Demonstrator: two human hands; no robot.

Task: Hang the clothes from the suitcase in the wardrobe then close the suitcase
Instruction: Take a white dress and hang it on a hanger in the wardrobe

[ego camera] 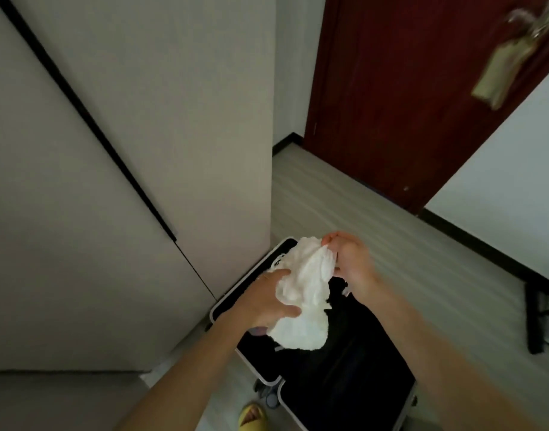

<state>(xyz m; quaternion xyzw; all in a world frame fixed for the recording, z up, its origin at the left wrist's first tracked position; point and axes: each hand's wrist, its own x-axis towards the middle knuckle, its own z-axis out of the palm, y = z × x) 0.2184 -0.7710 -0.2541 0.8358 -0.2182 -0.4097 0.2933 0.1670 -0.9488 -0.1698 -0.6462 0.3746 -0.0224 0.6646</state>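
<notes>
A crumpled white garment point(304, 293) hangs above the open black suitcase point(344, 368), which lies on the floor with a silver rim. My left hand point(267, 301) grips the garment's lower left side. My right hand point(350, 259) pinches its upper end between fingers and thumb. The tall beige wardrobe point(127, 150) fills the left of the view with its doors shut and a dark gap line running down it. The suitcase's inside is dark and its contents are hard to make out.
A dark red door point(406, 98) stands at the back right with a handle and a hanging tag. Pale striped floor point(391, 237) runs to the right. A black furniture leg point(534, 318) stands at the far right. A yellow slipper point(251, 419) shows at the bottom.
</notes>
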